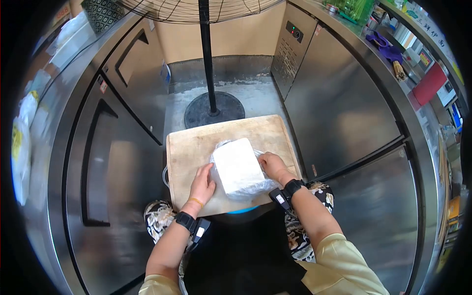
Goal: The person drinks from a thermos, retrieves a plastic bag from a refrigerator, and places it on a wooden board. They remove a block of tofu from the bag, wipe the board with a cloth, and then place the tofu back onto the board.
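Observation:
A white square slab or stack (pixel 240 164) lies on a wooden board (pixel 189 142) in front of me; its exact kind cannot be made out. Crumpled clear plastic bag (pixel 246 191) spreads beneath and around it, bunched most at the near side. My left hand (pixel 201 184) rests at the slab's left edge, fingers extended and holding nothing. On the other side, my right hand (pixel 275 166) has its fingers curled in on the plastic at the right edge. Both wrists carry black straps with small devices.
A black fan stand (pixel 209 64) with a round base (pixel 215 109) rises behind the board. Steel cabinets (pixel 344 93) close in on the right, and more steel doors (pixel 118 157) on the left. My knees flank the board.

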Demonstrator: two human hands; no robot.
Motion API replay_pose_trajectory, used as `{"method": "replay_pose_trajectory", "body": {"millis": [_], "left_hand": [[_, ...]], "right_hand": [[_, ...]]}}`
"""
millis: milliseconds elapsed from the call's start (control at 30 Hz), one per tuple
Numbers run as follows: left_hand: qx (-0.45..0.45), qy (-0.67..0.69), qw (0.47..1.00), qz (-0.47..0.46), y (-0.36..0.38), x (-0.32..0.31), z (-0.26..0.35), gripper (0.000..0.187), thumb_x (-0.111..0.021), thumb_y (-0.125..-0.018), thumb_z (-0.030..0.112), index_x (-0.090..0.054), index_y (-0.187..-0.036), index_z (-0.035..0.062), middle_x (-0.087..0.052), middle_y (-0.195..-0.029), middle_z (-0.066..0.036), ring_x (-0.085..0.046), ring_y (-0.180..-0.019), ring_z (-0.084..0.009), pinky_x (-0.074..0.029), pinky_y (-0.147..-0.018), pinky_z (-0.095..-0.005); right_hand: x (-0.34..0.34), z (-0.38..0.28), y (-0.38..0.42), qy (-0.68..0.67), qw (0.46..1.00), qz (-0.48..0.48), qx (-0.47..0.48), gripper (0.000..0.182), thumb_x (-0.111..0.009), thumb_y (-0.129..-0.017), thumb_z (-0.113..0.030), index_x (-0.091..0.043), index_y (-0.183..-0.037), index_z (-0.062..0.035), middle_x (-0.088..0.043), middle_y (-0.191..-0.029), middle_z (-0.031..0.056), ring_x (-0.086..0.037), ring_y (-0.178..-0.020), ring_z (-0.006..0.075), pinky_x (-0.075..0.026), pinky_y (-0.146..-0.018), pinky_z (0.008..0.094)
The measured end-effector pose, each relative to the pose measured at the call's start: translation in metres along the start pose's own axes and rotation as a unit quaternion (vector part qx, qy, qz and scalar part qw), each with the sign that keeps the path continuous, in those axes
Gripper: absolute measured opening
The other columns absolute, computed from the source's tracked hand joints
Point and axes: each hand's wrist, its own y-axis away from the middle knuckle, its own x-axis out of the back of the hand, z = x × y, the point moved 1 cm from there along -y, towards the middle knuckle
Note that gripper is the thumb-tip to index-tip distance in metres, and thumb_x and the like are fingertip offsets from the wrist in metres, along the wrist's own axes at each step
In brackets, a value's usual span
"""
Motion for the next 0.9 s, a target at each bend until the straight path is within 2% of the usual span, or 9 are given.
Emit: {"method": "replay_pose_trajectory", "body": {"millis": [133, 200, 233, 467, 600, 667, 700, 767, 900], "left_hand": [[-0.076, -0.073, 0.994, 0.006, 0.032, 0.012, 0.056, 0.055, -0.058, -0.069, -0.004, -0.048, -0.122, 0.004, -0.047, -0.127, -0.016, -0.045, -0.12, -0.0355, -0.039, -0.103, -0.0389], [-0.064, -0.074, 0.995, 0.034, 0.041, 0.005, 0.063, 0.052, -0.061, -0.07, -0.003, -0.049, -0.12, 0.0052, -0.054, -0.114, -0.014, -0.052, -0.11, -0.0332, -0.043, -0.094, -0.04], [-0.039, -0.062, 0.997, 0.04, 0.043, 0.0, 0.059, 0.05, -0.062, -0.07, -0.002, -0.05, -0.118, 0.0059, -0.056, -0.109, -0.013, -0.053, -0.107, -0.0325, -0.044, -0.091, -0.0404], [-0.112, -0.164, 0.98, -0.004, 0.063, -0.001, 0.052, 0.019, -0.059, -0.077, 0.003, -0.056, -0.094, 0.0107, -0.061, -0.087, -0.008, -0.057, -0.089, -0.0312, -0.048, -0.076, -0.0412], [-0.106, -0.183, 0.976, -0.051, 0.074, -0.018, 0.006, 0.012, -0.058, -0.079, 0.006, -0.056, -0.09, 0.0099, -0.059, -0.084, -0.009, -0.057, -0.086, -0.0299, -0.048, -0.074, -0.0385], [-0.092, -0.142, 0.983, -0.072, 0.063, -0.026, -0.012, 0.013, -0.058, -0.08, 0.008, -0.055, -0.092, 0.0099, -0.058, -0.081, -0.008, -0.057, -0.086, -0.0262, -0.048, -0.074, -0.0364], [0.047, 0.033, 0.997, -0.043, 0.059, -0.03, -0.018, 0.013, -0.058, -0.081, 0.01, -0.054, -0.093, 0.0103, -0.056, -0.081, -0.006, -0.056, -0.085, -0.0239, -0.047, -0.074, -0.0357], [0.304, 0.369, 0.878, 0.013, 0.051, -0.045, -0.023, 0.014, -0.059, -0.085, 0.014, -0.053, -0.097, 0.0111, -0.054, -0.079, -0.003, -0.054, -0.082, -0.0194, -0.046, -0.076, -0.0342], [0.449, 0.438, 0.769, 0.128, 0.035, -0.039, 0.032, 0.016, -0.059, -0.089, 0.02, -0.053, -0.101, 0.0117, -0.051, -0.075, 0.001, -0.048, -0.066, -0.0139, -0.044, -0.064, -0.0286]], "right_hand": [[0.02, -0.027, 0.04, -0.126, 0.99, 0.053, -0.034, 0.038, -0.054, -0.078, 0.006, -0.059, -0.114, -0.0055, -0.063, -0.108, 0.0142, -0.061, -0.097, 0.0277, -0.048, -0.085, 0.0326], [0.031, -0.047, 0.061, -0.192, 0.977, 0.086, -0.014, 0.052, -0.055, -0.078, 0.005, -0.05, -0.129, -0.0052, -0.061, -0.118, 0.0143, -0.059, -0.108, 0.0256, -0.046, -0.091, 0.0318], [0.03, -0.048, 0.071, -0.218, 0.975, 0.032, -0.003, 0.068, -0.056, -0.078, 0.004, -0.033, -0.141, -0.0064, -0.055, -0.128, 0.0155, -0.053, -0.119, 0.0251, -0.043, -0.097, 0.0332], [-0.004, -0.069, 0.126, -0.113, 0.99, 0.036, -0.071, 0.071, -0.058, -0.076, 0.002, -0.028, -0.14, 0.0018, -0.052, -0.125, 0.0244, -0.054, -0.115, 0.0338, -0.044, -0.097, 0.0359], [-0.012, -0.065, 0.131, -0.075, 0.996, 0.033, -0.035, 0.062, -0.056, -0.077, 0.0, -0.037, -0.135, 0.0024, -0.055, -0.118, 0.0251, -0.056, -0.108, 0.0354, -0.045, -0.095, 0.038], [-0.004, -0.058, 0.117, -0.083, 0.991, 0.051, -0.096, 0.057, -0.057, -0.077, -0.001, -0.041, -0.132, 0.0024, -0.054, -0.12, 0.0251, -0.055, -0.111, 0.0363, -0.044, -0.096, 0.0384], [0.002, -0.059, 0.106, -0.088, 0.986, 0.062, -0.126, 0.055, -0.057, -0.077, -0.001, -0.043, -0.13, 0.0024, -0.053, -0.121, 0.0251, -0.054, -0.112, 0.0367, -0.043, -0.097, 0.0386], [0.024, -0.083, 0.087, -0.08, 0.981, 0.171, -0.039, 0.053, -0.06, -0.079, -0.007, -0.045, -0.128, 0.0025, -0.05, -0.125, 0.0258, -0.048, -0.116, 0.04, -0.039, -0.101, 0.0419], [0.025, -0.133, 0.043, -0.015, 0.983, 0.182, -0.006, 0.057, -0.063, -0.084, -0.026, -0.045, -0.131, -0.0011, -0.042, -0.136, 0.0253, -0.037, -0.127, 0.042, -0.03, -0.106, 0.0471]]}}
